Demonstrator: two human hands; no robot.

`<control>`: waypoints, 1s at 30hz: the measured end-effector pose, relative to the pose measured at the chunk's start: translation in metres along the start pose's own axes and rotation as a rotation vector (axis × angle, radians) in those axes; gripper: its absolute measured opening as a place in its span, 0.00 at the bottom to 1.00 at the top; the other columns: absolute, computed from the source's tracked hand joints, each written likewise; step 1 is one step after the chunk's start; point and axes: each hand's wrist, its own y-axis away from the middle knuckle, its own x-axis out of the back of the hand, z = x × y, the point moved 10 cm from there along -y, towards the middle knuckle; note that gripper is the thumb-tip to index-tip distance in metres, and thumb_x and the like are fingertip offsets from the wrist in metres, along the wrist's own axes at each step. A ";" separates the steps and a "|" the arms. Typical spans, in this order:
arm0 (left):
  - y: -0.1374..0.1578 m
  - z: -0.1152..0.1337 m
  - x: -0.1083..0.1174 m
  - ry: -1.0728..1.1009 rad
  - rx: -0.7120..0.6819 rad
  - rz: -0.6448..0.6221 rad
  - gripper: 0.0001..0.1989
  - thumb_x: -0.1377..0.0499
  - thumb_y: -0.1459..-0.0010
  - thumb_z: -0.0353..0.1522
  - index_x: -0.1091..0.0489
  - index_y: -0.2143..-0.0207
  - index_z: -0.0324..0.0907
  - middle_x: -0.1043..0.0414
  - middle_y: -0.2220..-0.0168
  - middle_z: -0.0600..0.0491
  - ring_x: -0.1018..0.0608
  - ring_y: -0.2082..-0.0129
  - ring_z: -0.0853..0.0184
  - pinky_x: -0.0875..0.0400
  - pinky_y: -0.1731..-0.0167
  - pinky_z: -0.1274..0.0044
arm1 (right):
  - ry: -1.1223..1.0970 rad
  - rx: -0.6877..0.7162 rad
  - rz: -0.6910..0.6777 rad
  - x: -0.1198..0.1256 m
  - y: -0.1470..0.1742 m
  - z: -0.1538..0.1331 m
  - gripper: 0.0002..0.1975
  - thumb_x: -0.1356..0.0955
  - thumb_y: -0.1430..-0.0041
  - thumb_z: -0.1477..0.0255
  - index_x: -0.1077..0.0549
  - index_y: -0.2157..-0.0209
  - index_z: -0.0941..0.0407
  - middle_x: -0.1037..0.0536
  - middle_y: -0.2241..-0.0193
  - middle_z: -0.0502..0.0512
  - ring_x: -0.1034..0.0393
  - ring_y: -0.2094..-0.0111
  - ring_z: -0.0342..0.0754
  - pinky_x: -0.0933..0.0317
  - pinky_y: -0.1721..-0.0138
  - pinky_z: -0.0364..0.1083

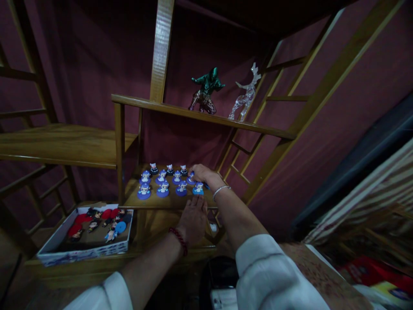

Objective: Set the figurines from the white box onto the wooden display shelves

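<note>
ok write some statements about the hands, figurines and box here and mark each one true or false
1. The right hand has its fingers at a small figurine with a blue base. True.
2. The left hand is up beside the clear deer figure. False: it is lower down, near the front row of blue-based figurines.
3. The green-topped figure and the clear deer figure share the upper shelf. True.
4. The black-based figurines stand in front of the blue-based ones. False: they stand behind them.
5. The box is on the left side of the view, with figures lying in it. True.
</note>
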 end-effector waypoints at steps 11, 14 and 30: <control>-0.001 -0.001 -0.003 -0.021 0.021 -0.019 0.28 0.57 0.46 0.31 0.50 0.43 0.29 0.53 0.41 0.39 0.50 0.42 0.54 0.49 0.48 0.63 | -0.034 0.019 -0.019 -0.005 -0.005 -0.001 0.15 0.31 0.59 0.75 0.25 0.65 0.51 0.23 0.65 0.52 0.30 0.65 0.46 0.40 0.69 0.38; -0.001 -0.001 -0.003 -0.018 0.014 -0.021 0.28 0.56 0.47 0.30 0.50 0.43 0.29 0.54 0.41 0.39 0.51 0.42 0.54 0.50 0.48 0.64 | -0.005 0.040 -0.026 -0.007 -0.008 -0.003 0.15 0.31 0.59 0.75 0.25 0.64 0.51 0.24 0.64 0.52 0.30 0.64 0.46 0.40 0.69 0.37; 0.001 0.002 0.000 -0.011 0.002 -0.071 0.32 0.50 0.53 0.31 0.48 0.45 0.27 0.53 0.42 0.37 0.50 0.43 0.52 0.50 0.48 0.62 | -0.090 0.016 0.174 0.027 0.029 0.026 0.21 0.33 0.52 0.70 0.33 0.53 0.51 0.26 0.60 0.51 0.32 0.61 0.44 0.41 0.64 0.38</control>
